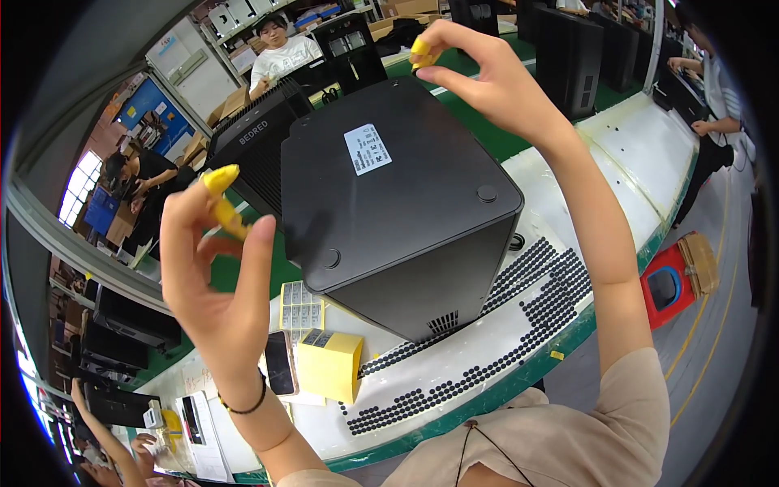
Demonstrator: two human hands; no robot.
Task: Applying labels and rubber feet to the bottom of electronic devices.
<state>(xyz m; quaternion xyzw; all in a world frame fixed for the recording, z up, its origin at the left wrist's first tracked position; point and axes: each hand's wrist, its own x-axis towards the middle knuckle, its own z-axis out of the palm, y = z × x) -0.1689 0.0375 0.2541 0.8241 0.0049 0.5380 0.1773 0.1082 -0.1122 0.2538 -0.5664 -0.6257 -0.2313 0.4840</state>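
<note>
Blk box (pixel 381 219) sits on white bench btwn the two hands, label (pixel 368 149) & round feet on its top, vented side twd the person. L hand (pixel 215 260) hangs just beside box's L side: fingers loosely curled, yellow cots on two tips, forefinger well apart fr thumb; other cotted finger is blurred, can't tell if it meets thumb, nothing seen held. R hand (pixel 466 69) is over by far R corner, thumb & cotted fingertips brought nearly tog., small dark bit at the tips, too tiny to say if pinched. Key relation: box top lies to the R of L hand, but L & nearer the person fr R hand, so the two come at it fr opp. sides. R hand's nearest foot = far R foot (pixel 396 84); near L foot (pixel 331 258) is nearer L hand; near R foot (pixel 486 193) is well apart fr both. Box's long axis: can't tell for sure w/ the lens bend; top's near edge slants up to the R. Blk dots (pixel 545 315) lie in rows on bench, person's side of box, rows slanting the same way. Yellow block (pixel 331 369), label sheet (pixel 301 307) & phone (pixel 281 365) lie nr the dots' L end, just R of L wrist.
</note>
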